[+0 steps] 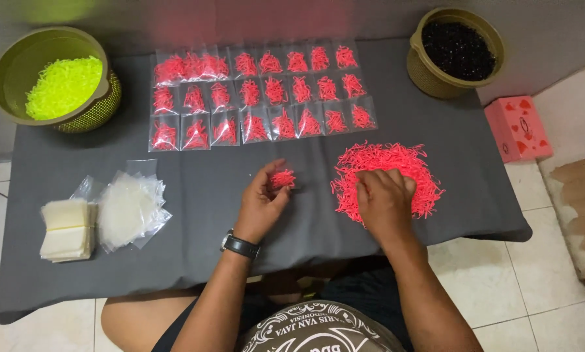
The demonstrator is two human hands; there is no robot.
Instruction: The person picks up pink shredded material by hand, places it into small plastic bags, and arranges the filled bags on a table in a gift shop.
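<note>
Left hand [263,199] cups and pinches a small pink bunch [283,178], keeping it separate; right hand [384,199], fingers curled, rakes the loose pink pile [387,176] on the tabletop [208,189].

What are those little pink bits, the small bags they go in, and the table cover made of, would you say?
The pink bits look like thin soft plastic or rubber strands: neon, matte, curling; the left hand holds a pinch, the right hand rests on the pile. The small bags seem clear glossy plastic film, catching glare. The table cover looks like dark grey matte cloth, draping over the edges.
</note>
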